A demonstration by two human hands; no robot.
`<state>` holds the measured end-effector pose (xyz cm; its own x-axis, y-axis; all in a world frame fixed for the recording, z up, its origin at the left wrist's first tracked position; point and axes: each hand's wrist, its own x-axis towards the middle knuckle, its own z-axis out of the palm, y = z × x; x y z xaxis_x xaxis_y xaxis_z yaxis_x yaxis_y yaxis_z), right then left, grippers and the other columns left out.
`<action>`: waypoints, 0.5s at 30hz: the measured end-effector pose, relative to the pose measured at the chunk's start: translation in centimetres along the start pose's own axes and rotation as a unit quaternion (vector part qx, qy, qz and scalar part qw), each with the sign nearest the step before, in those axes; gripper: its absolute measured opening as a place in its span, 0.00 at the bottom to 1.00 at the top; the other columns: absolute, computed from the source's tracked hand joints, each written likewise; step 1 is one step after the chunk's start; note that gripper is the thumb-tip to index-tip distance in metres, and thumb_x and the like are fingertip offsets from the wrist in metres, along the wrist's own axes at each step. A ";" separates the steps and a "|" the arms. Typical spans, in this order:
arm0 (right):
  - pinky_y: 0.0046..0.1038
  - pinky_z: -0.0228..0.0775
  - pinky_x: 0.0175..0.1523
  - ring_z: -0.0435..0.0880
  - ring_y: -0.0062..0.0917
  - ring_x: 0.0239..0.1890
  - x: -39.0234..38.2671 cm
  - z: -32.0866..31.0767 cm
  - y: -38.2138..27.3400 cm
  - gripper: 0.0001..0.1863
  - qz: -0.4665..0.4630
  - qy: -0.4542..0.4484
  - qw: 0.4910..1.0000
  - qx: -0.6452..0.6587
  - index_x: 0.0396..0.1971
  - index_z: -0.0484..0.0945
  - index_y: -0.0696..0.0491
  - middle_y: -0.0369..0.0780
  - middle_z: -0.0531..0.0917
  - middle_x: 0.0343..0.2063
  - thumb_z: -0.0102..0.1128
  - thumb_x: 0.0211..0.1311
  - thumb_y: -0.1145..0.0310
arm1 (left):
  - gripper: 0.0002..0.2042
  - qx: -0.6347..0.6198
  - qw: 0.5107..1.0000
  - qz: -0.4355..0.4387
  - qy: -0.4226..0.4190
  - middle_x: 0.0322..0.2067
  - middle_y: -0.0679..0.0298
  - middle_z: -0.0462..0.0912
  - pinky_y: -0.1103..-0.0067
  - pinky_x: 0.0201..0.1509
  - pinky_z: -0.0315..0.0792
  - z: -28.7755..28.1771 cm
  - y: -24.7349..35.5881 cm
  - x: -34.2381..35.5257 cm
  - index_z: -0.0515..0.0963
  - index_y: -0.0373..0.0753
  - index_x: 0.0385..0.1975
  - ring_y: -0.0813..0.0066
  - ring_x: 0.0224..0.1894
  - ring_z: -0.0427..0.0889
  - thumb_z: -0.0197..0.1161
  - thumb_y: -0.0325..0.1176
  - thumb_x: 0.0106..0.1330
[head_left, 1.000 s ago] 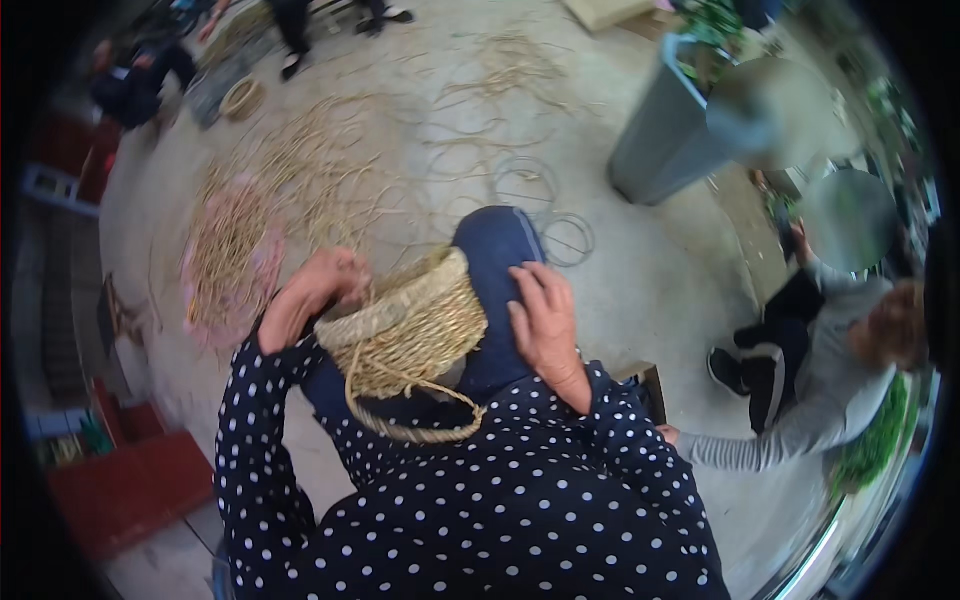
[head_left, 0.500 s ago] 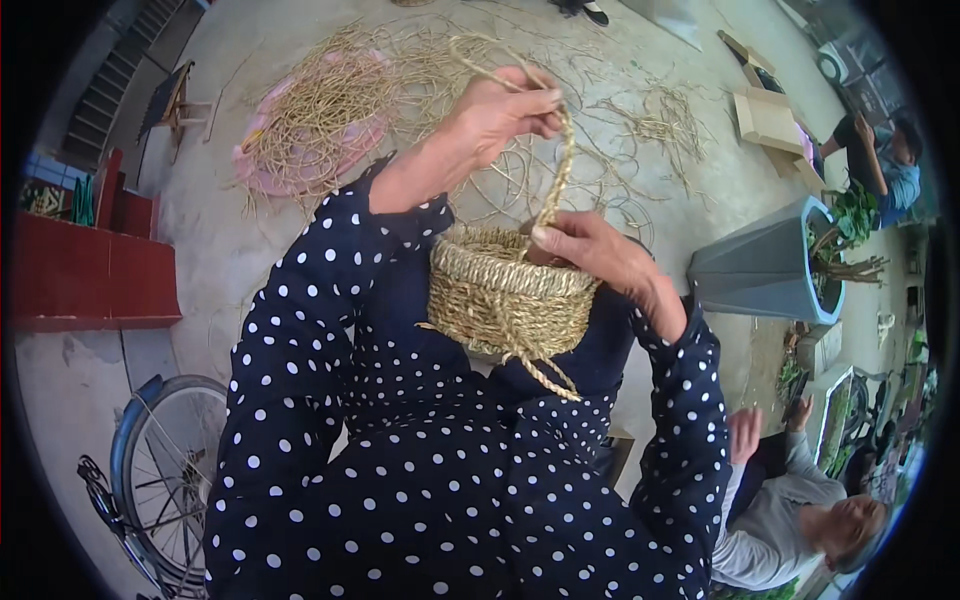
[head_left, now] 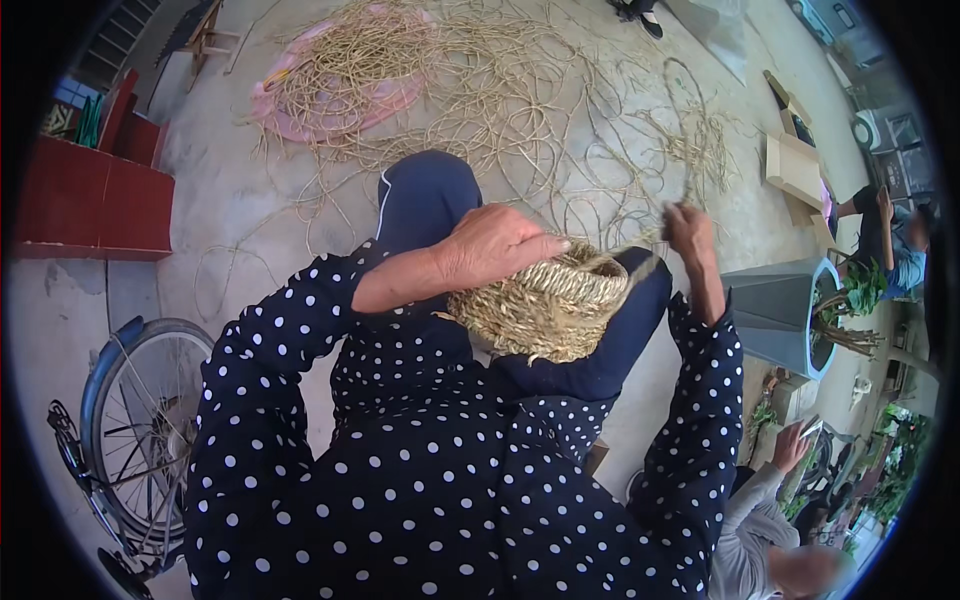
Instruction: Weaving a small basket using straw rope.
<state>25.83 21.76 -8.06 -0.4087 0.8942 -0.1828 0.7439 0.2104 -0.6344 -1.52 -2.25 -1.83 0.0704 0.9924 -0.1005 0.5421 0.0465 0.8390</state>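
A small round basket (head_left: 540,315) of woven straw rope rests tilted on my lap, its opening facing up and away. My left hand (head_left: 495,245) grips the far left rim, the thumb pressed along the edge and the fingers hidden behind it. Off to the right of the rim, my right hand (head_left: 690,232) is closed in a fist around a straw cord. One stretch of this cord, smeared by motion, runs from the fist back to the basket's opening. A loose length of cord (head_left: 695,130) rises in a loop above the fist.
Tangled straw cord (head_left: 510,95) covers the floor ahead, partly heaped on a pink sheet (head_left: 390,115). A grey planter (head_left: 780,300) stands right. Left are a red cabinet (head_left: 90,200) and a bicycle wheel (head_left: 150,430). One person (head_left: 750,545) sits lower right, another (head_left: 895,240) farther off.
My left hand has come down from the raised cord to the basket rim. My right hand has left the rim and moved right with the cord. The basket has turned.
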 end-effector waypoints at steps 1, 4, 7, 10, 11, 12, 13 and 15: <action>0.40 0.72 0.35 0.84 0.41 0.28 0.8 -1.6 3.2 0.25 0.007 0.103 0.983 -0.150 0.30 0.81 0.59 0.49 0.83 0.25 0.53 0.64 0.49 | 0.27 -0.013 1.000 0.006 0.003 0.13 0.52 0.71 0.65 0.29 0.67 0.1 -0.3 -0.3 0.75 0.34 0.17 0.55 0.19 0.74 0.54 0.55 0.66; 0.43 0.70 0.42 0.82 0.47 0.36 0.2 -7.7 12.8 0.24 0.108 0.209 0.952 -0.194 0.30 0.83 0.56 0.51 0.83 0.28 0.50 0.64 0.48 | 0.27 -0.057 0.998 0.035 0.021 0.12 0.54 0.71 0.66 0.28 0.67 0.3 -0.2 -0.9 0.76 0.35 0.16 0.57 0.17 0.72 0.55 0.54 0.66; 0.40 0.71 0.36 0.83 0.41 0.30 0.1 -9.3 16.8 0.23 0.104 0.290 0.929 -0.205 0.28 0.83 0.56 0.48 0.83 0.23 0.52 0.64 0.50 | 0.26 -0.003 1.000 0.011 -0.002 0.12 0.56 0.73 0.69 0.30 0.68 0.0 0.1 -0.4 0.78 0.35 0.18 0.59 0.18 0.73 0.56 0.54 0.66; 0.30 0.69 0.29 0.78 0.27 0.23 0.6 -10.6 18.1 0.19 0.248 0.197 0.942 0.113 0.26 0.81 0.55 0.38 0.76 0.14 0.55 0.65 0.53 | 0.25 -0.036 0.998 0.049 -0.030 0.13 0.55 0.73 0.69 0.30 0.69 0.3 -0.9 0.0 0.79 0.35 0.19 0.59 0.19 0.74 0.56 0.54 0.66; 0.21 0.63 0.26 0.70 0.16 0.20 0.1 -10.5 16.1 0.16 0.262 0.192 0.910 0.256 0.27 0.78 0.52 0.30 0.68 0.14 0.57 0.65 0.55 | 0.22 -0.044 0.996 0.068 -0.046 0.15 0.57 0.72 0.73 0.26 0.67 -0.1 -1.1 -0.4 0.80 0.33 0.28 0.67 0.18 0.72 0.57 0.50 0.68; 0.21 0.62 0.25 0.67 0.17 0.19 -0.9 -10.7 15.1 0.14 0.173 0.159 0.887 0.396 0.29 0.76 0.51 0.29 0.69 0.16 0.56 0.67 0.56 | 0.22 -0.041 0.996 0.062 -0.040 0.15 0.57 0.72 0.73 0.26 0.67 -0.6 -1.2 -0.6 0.80 0.33 0.28 0.67 0.18 0.72 0.57 0.50 0.68; 0.21 0.62 0.27 0.66 0.16 0.19 -1.6 -12.7 15.2 0.12 0.179 0.159 0.872 0.427 0.30 0.75 0.50 0.29 0.71 0.19 0.54 0.68 0.58 | 0.20 -0.067 0.992 0.085 -0.065 0.18 0.57 0.76 0.74 0.28 0.68 -0.8 -0.9 -0.5 0.80 0.33 0.31 0.68 0.21 0.74 0.58 0.49 0.68; 0.21 0.63 0.29 0.67 0.16 0.20 -2.6 -13.3 10.9 0.11 0.101 0.139 0.876 0.451 0.29 0.73 0.51 0.29 0.71 0.20 0.53 0.70 0.60 | 0.17 -0.091 0.989 0.061 -0.103 0.26 0.59 0.82 0.76 0.36 0.71 -1.9 -1.2 -1.3 0.80 0.33 0.36 0.68 0.29 0.79 0.62 0.45 0.65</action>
<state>42.01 27.00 -4.50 -0.0791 0.9654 -0.2485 0.0150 -0.2481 -0.9686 -3.83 -3.42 -1.70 0.3054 0.9485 -0.0844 0.3613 -0.0334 0.9318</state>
